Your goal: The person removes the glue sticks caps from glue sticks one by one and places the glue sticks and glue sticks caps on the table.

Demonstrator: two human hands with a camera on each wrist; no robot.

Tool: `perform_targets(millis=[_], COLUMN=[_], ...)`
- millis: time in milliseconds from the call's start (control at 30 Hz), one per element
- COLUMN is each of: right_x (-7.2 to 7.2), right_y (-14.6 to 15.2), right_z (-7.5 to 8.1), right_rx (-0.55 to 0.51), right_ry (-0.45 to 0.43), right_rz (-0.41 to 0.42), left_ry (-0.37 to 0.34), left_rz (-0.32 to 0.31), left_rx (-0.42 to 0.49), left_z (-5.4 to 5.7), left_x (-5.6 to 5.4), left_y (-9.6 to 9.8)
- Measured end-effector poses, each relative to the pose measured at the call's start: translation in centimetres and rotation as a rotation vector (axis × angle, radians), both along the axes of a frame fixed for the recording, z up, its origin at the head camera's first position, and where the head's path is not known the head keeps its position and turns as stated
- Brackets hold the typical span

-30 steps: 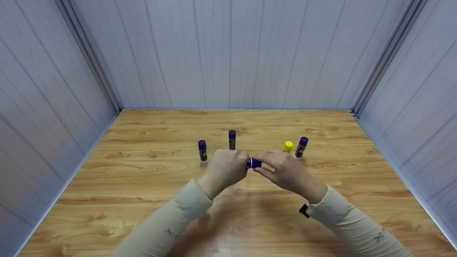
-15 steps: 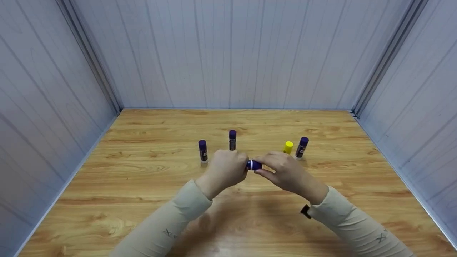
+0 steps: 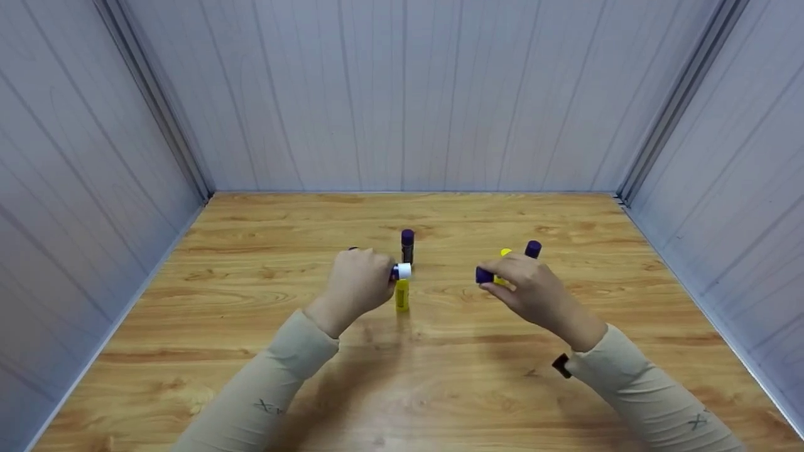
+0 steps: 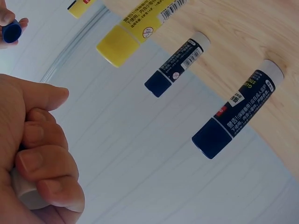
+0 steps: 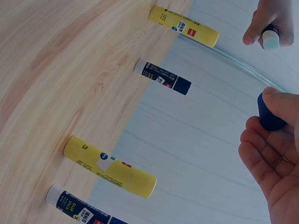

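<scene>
My left hand (image 3: 357, 285) grips an uncapped dark blue glue stick (image 3: 395, 272), its white end (image 3: 404, 271) pointing right. Curled fingers hide most of its barrel; its pale base (image 4: 30, 193) shows in the left wrist view. To the right, my right hand (image 3: 537, 290) pinches the dark blue cap (image 3: 483, 275) between thumb and fingers, apart from the stick. In the right wrist view the cap (image 5: 270, 113) sits at the thumb tip. Both hands are above the table. A yellow glue stick (image 3: 402, 297) stands just below the held stick's white end.
A dark blue glue stick (image 3: 407, 246) stands behind the left hand; another (image 3: 353, 248) is almost hidden by it. Beyond the right hand are a yellow glue stick (image 3: 505, 252) and a dark blue one (image 3: 533, 249). Pale panels (image 3: 402, 94) enclose the wooden table (image 3: 440, 402).
The cap has come off the glue stick. My left hand has moved left with the stick and my right hand right with the cap, uncovering the yellow glue stick between them.
</scene>
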State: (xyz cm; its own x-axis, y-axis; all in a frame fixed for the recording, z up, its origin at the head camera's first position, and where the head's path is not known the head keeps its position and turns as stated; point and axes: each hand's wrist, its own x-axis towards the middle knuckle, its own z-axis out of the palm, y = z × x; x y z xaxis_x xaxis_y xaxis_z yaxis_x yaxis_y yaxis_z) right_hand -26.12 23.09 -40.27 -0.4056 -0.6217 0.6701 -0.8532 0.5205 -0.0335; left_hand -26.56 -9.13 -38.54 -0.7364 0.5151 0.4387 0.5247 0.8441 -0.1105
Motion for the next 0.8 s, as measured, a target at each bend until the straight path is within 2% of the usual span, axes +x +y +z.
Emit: perform_targets(millis=[167,300,600,800], right_x=[0.2,0.4,1.1,2.3], right_y=[0.0,-0.1,-1.0,-2.0], right_z=[0.1,-0.1,-1.2,-1.8], right_rx=[0.006,0.032,0.13,0.253], right_ry=[-0.009,-0.018,0.0,-0.135], right_rz=[-0.012,-0.008,0.061,0.08], left_ry=[-0.001,-0.028,-0.199,-0.297], left_rz=[-0.003,0.002,-0.045,-0.042], left_rx=[0.018,0.039,0.178,0.253], left_z=[-0.1,-0.2,-0.3,-0.4], left_x=[0.0,0.1,0.3,0.3], left_y=[0.0,-0.1,-0.2,0.0])
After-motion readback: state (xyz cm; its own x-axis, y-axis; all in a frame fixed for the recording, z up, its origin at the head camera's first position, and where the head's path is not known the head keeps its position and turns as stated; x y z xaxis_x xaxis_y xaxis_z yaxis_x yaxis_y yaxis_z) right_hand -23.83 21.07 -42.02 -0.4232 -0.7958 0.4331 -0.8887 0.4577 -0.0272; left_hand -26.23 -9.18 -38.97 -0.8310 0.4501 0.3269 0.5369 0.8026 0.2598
